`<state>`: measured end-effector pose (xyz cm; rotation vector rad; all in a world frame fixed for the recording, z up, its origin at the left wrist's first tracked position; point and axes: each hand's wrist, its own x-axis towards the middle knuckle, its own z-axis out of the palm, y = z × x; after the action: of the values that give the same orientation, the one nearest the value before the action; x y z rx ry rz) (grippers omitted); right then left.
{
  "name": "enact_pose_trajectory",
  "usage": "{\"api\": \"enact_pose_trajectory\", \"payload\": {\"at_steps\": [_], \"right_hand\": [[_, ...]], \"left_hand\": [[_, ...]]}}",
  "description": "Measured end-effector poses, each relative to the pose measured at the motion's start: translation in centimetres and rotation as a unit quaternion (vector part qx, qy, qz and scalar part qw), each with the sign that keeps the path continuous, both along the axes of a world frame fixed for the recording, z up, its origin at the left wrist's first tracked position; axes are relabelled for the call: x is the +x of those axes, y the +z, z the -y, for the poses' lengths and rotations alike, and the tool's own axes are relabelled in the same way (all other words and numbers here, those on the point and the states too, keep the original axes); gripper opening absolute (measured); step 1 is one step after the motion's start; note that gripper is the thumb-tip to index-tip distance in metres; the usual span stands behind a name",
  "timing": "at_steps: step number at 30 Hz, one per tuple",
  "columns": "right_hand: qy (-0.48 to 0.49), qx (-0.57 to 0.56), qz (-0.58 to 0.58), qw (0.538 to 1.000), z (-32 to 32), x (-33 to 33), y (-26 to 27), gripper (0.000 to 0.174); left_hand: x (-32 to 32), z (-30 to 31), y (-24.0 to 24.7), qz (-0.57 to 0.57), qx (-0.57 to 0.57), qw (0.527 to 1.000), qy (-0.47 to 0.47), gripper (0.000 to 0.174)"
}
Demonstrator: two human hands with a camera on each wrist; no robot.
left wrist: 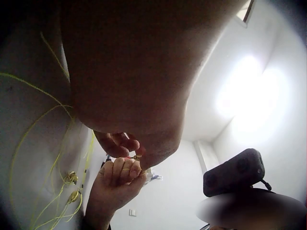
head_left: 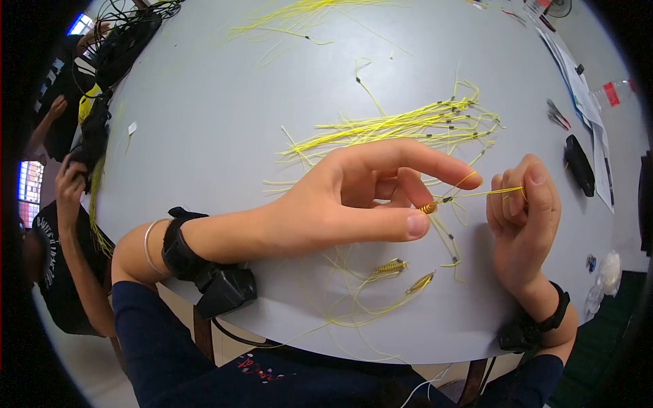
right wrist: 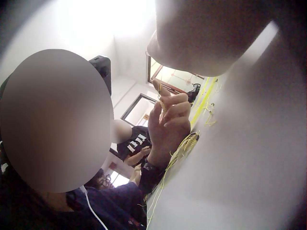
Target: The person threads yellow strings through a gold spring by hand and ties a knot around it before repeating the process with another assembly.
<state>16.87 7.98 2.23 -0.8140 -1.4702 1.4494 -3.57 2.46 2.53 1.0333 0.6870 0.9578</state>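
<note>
My left hand [head_left: 333, 197] pinches a small gold wire coil [head_left: 428, 208] between the thumb and a curled finger, with the index finger stretched out above it. The coil also shows in the right wrist view, upright at the fingertips [right wrist: 163, 105]. From a dark bead [head_left: 447, 200] beside the coil, a thin yellow cord [head_left: 500, 192] runs across to my right hand [head_left: 534, 217]. There, curled fingers and thumb grip the cord. A loop of it reaches up to the left index fingertip. Two similar gold coils [head_left: 390, 267] lie on the table below, tied to yellow cords.
A bundle of yellow cords [head_left: 388, 126] with dark beads lies beyond my hands on the grey table [head_left: 218, 102]. More cords [head_left: 306, 13] are at the far edge. Small snips [head_left: 558, 114], a black case [head_left: 579, 164] and papers [head_left: 578, 95] sit at right. People are at left.
</note>
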Motion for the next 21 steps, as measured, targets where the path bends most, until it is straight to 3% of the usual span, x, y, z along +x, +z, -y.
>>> {"api": "enact_pose_trajectory", "payload": {"at_steps": [10,12,21], "right_hand": [[-0.002,-0.004,-0.005,1.000,-0.04,0.00,-0.11,0.036],[-0.006,0.000,-0.005,1.000,0.00,-0.10,-0.07,0.036],[-0.028,-0.017,0.004,0.999,-0.02,-0.29,0.08,0.038]], "left_hand": [[0.20,0.15,0.33,-0.008,-0.026,0.999,0.018,0.047],[0.18,0.23,0.29,0.025,-0.090,0.996,0.009,0.045],[0.10,0.02,-0.62,0.120,-0.132,0.984,0.011,0.029]]}}
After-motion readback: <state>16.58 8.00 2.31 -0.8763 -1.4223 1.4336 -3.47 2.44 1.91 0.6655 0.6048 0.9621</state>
